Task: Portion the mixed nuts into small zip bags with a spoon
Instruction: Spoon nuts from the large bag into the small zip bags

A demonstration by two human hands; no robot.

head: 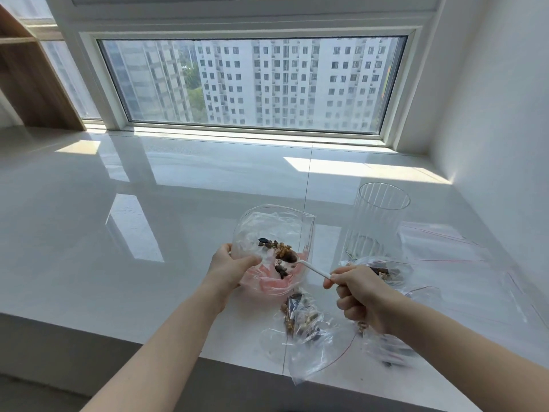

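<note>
The left hand (230,267) grips with curled fingers a clear open plastic zip bag (271,233) above the white counter (118,218). The right hand (361,295) pinches a white plastic spoon (315,270), its bowl among brown and black mixed nuts (279,252) inside.

I see a glossy white table (148,203), its surface mirroring the window frame, with bright sun patches at far left and far right. A thin seam runs down the top from the sill. Behind it sits a wide window (252,84) in a white frame. Through the glass I note pale high-rise blocks (282,81) with rows of small windows and a strip of green trees (194,84) between them. A wooden shelf (26,78) stands at far left. A plain white wall (490,99) closes the right side.
</note>
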